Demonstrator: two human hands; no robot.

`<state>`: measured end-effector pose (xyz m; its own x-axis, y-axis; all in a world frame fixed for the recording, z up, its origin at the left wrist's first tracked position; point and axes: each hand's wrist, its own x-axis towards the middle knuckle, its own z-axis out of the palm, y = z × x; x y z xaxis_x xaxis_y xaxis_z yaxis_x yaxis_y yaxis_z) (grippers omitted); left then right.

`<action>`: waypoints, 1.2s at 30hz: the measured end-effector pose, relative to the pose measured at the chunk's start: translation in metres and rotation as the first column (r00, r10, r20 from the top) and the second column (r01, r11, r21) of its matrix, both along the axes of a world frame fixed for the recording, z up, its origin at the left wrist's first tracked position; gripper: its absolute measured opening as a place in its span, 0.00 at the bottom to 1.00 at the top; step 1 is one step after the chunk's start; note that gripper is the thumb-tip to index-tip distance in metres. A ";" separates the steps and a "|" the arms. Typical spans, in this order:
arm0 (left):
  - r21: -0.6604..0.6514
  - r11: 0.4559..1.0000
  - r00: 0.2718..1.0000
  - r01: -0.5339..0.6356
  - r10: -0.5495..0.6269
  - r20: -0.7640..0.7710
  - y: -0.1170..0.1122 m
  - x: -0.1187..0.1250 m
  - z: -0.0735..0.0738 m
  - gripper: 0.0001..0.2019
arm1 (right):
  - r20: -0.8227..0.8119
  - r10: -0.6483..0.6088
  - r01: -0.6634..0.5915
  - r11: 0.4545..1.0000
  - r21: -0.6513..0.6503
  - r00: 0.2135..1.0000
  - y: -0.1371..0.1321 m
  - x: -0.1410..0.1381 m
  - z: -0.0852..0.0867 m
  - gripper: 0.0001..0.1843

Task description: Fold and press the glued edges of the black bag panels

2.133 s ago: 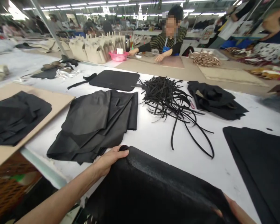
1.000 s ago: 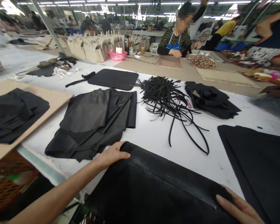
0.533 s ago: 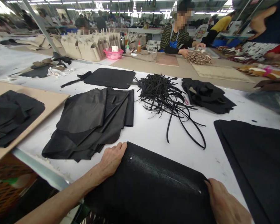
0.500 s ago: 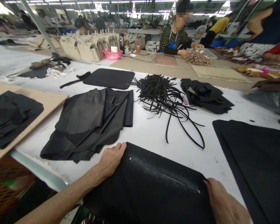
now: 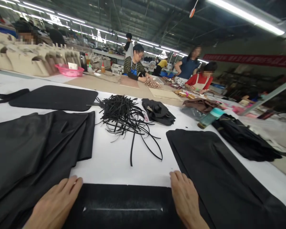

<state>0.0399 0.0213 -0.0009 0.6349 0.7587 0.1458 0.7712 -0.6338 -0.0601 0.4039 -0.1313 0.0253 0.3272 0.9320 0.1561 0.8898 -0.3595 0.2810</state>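
A black leather panel (image 5: 124,198) lies at the near edge of the white table in front of me. Chalky smudges and a thin white line with a small white triangle at each end mark its surface. At its far left corner, my left hand (image 5: 58,200) has its fingers closed on the edge. My right hand (image 5: 187,198) grips the far right corner the same way, thumb hidden. Left of the panel are folded black leather pieces (image 5: 40,149), close to my left hand. Another stack of black panels (image 5: 209,162) lies just beyond my right hand.
A tangled heap of thin black strips (image 5: 120,111) sits mid-table, beside a crumpled black pile (image 5: 158,111). A flat black panel (image 5: 54,98) lies behind. A pink basket (image 5: 69,70) and a teal-lidded bottle (image 5: 211,117) stand farther off. Co-workers sit across the table.
The panel has swung from slanted to nearly level with the table, and both hands moved with it, still at its far corners. My view has turned right and tilted up.
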 end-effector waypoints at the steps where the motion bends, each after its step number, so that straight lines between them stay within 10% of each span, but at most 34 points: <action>1: 0.027 0.996 0.996 0.083 -0.083 -0.011 0.002 0.014 0.005 0.25 | -0.055 0.008 -0.008 1.000 0.005 0.998 0.013 -0.004 0.004 0.16; 10: -0.064 0.861 0.864 0.504 -0.501 0.058 0.005 0.123 0.030 0.25 | -0.317 -0.155 0.163 0.987 0.001 0.936 0.088 0.013 -0.008 0.08; 21: -0.175 0.840 0.816 0.514 -0.416 0.403 -0.023 0.109 0.035 0.15 | -0.658 0.023 0.042 0.996 0.083 0.753 -0.003 -0.013 0.018 0.10; 27: -0.223 0.786 0.743 0.577 -0.392 0.543 -0.041 0.131 0.047 0.13 | -0.237 0.279 -0.172 0.905 0.390 0.931 -0.014 -0.029 0.011 0.13; 36: -0.150 0.731 0.667 0.666 -0.493 0.559 -0.031 0.169 0.052 0.20 | -0.416 0.342 -0.200 0.916 0.347 0.843 -0.014 -0.056 0.003 0.11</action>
